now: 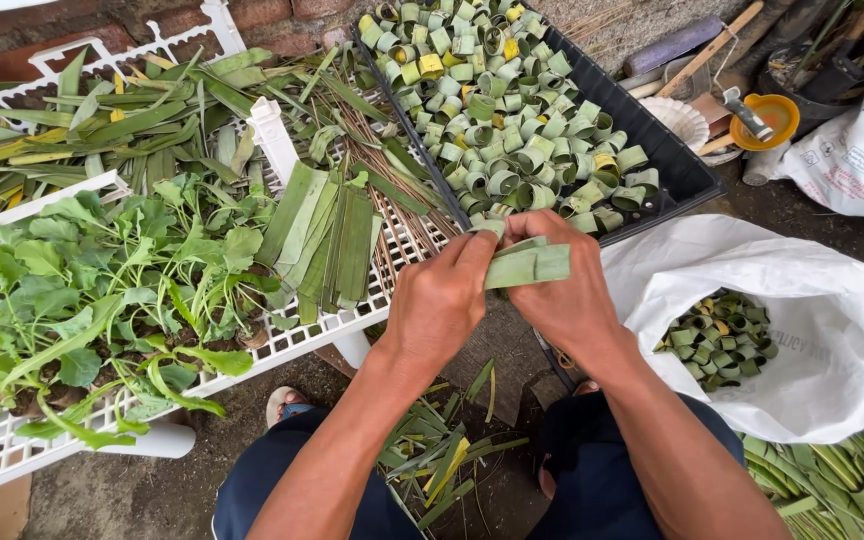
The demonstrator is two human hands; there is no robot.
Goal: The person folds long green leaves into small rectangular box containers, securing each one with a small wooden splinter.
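Both hands meet at the middle of the view, over the gap between a white slatted rack [282, 345] and a black tray [677, 175]. The left hand [439, 300] and the right hand [562, 290] together hold a folded green leaf strip [527, 265]; the fingers of each hand are curled and pressed together, pinching the strip from either side, with its free end sticking out to the right.

Just beyond the hands, the black tray is packed with rolled leaf rings [507, 120], green with a few yellow ones. To the right, a white sack [822, 300] lies open with more rolled rings [717, 340] inside, close to the right forearm. On the rack, just left of the hands, lies a stack of cut flat leaf strips [327, 240]; further left sit leafy green seedlings [102, 290], and behind them a heap of long narrow leaves [122, 120]. Leaf scraps [442, 460] litter the ground between the person's knees. At the upper right, well apart from the hands, stand an orange funnel [774, 120] and a white scalloped dish [677, 120].
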